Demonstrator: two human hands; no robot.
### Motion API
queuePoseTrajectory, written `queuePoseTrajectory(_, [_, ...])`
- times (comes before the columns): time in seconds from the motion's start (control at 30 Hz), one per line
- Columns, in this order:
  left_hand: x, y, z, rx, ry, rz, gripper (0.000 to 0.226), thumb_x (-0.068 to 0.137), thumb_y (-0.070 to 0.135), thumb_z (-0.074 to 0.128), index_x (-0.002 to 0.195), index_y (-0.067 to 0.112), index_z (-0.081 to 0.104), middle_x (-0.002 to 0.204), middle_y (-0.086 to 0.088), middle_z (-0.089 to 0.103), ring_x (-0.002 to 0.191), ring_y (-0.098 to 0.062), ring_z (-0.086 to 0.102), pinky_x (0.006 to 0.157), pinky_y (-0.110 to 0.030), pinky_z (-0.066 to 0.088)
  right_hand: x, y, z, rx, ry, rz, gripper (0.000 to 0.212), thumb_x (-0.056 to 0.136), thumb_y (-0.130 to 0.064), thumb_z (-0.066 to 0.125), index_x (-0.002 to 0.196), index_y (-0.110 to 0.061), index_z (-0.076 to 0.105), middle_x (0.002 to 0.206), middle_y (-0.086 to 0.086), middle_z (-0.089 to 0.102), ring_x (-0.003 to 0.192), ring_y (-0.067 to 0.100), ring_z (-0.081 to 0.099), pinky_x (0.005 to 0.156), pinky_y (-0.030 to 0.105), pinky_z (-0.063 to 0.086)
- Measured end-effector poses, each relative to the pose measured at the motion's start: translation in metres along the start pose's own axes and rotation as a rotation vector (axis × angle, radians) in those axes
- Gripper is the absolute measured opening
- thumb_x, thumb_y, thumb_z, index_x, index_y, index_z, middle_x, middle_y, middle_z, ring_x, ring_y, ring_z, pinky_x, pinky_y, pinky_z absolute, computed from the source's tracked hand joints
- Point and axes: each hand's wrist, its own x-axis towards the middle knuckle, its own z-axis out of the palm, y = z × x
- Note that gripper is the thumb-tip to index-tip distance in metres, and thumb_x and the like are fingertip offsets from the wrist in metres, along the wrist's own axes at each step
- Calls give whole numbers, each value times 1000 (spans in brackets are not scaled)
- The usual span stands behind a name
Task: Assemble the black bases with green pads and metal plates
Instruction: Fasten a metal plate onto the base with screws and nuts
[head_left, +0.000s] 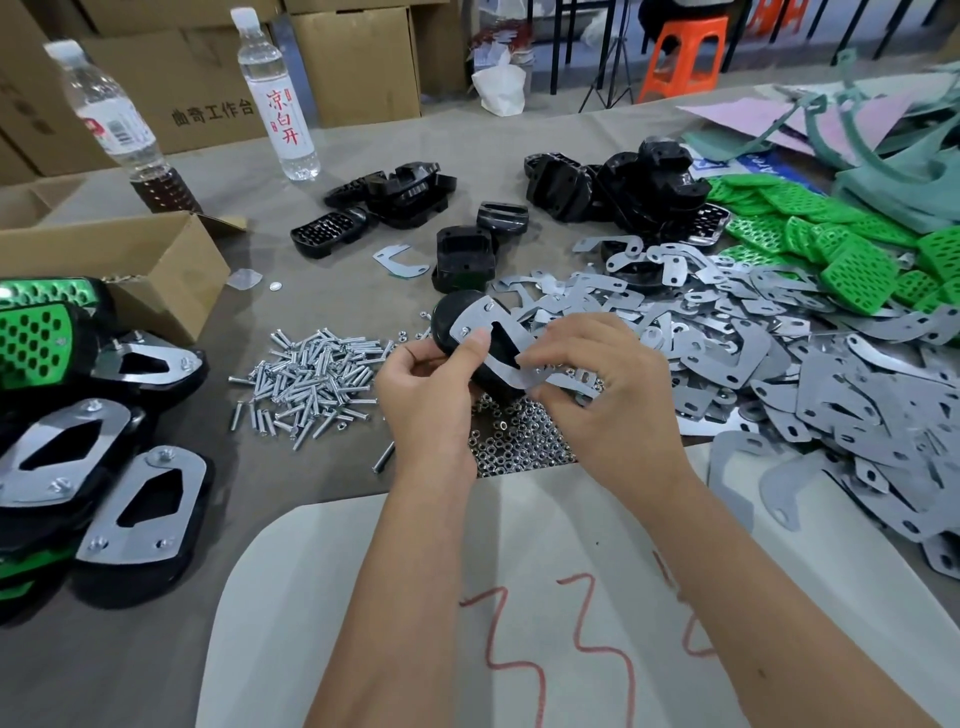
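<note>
My left hand (436, 387) grips a black base (457, 319) held above the table, its thumb pressing a curved metal plate (485, 325) onto it. My right hand (597, 382) pinches the lower end of that same plate. Two screw ends show through the plate's upper holes. Loose metal plates (779, 353) lie heaped to the right. Green pads (841, 249) are piled at the far right, and bare black bases (613, 187) sit at the back. Screws (311, 379) and nuts (519, 441) lie just below my hands.
Finished assemblies (88, 441) are stacked at the left edge beside an open cardboard box (130, 260). Two bottles (278, 93) stand at the back left. A white sheet with red marks (545, 623) covers the near table. Green straps and pink paper lie far right.
</note>
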Motion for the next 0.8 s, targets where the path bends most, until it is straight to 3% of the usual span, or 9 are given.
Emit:
queuePoseTrajectory(0.1, [7, -1, -3, -60, 38, -22, 30, 81, 3, 84, 76, 12, 56, 82, -13, 66, 72, -23, 68, 81, -50, 63, 0, 0, -4, 169, -12, 122, 30, 81, 9, 77, 102, -11, 79, 107, -1, 75, 110, 19, 68, 96, 40, 55])
queuePoseTrajectory(0.2, [11, -1, -6, -131, 39, -48, 31, 81, -1, 82, 74, 13, 56, 82, -12, 72, 69, -21, 70, 70, -38, 63, 0, -3, -4, 337, 25, 343, 28, 91, 1, 70, 110, -19, 76, 108, -9, 70, 103, 19, 69, 87, 48, 60])
queuePoseTrajectory(0.37, [10, -1, -5, -136, -19, -47, 24, 83, -5, 78, 76, 9, 60, 78, -9, 74, 69, -21, 72, 68, -38, 64, 2, -2, -1, 473, -25, 576, 22, 100, -11, 67, 120, -18, 70, 113, 4, 72, 87, 31, 74, 77, 43, 62])
queuePoseTrajectory(0.5, [7, -1, -4, -96, -62, -27, 16, 85, -2, 78, 90, 4, 64, 81, -8, 74, 72, -21, 72, 70, -37, 62, 2, 0, 0, 593, -117, 568, 26, 100, -3, 64, 124, -10, 68, 109, 7, 77, 89, 34, 74, 74, 34, 63])
queuePoseTrajectory(0.57, [7, -1, -3, -96, -67, -23, 15, 86, 0, 78, 94, 3, 65, 81, -7, 73, 74, -22, 71, 73, -40, 62, 2, 3, -1, 619, -138, 560, 26, 100, 0, 62, 124, -10, 69, 109, 7, 78, 89, 33, 74, 78, 36, 63])
queuePoseTrajectory(0.7, [8, -1, -3, -134, -80, -45, 19, 86, 2, 79, 84, 9, 62, 75, -3, 72, 69, -20, 70, 72, -39, 60, 2, 3, -3, 758, -109, 580, 26, 100, -9, 58, 123, -9, 71, 111, 25, 72, 95, 34, 70, 81, 42, 62])
queuePoseTrajectory(0.8, [8, -2, -3, -158, -81, -36, 20, 85, -1, 79, 84, 9, 61, 82, -9, 71, 76, -25, 70, 79, -44, 62, 1, 1, -1, 667, -68, 605, 18, 103, -11, 59, 115, -10, 72, 101, 20, 73, 87, 29, 71, 72, 39, 63])
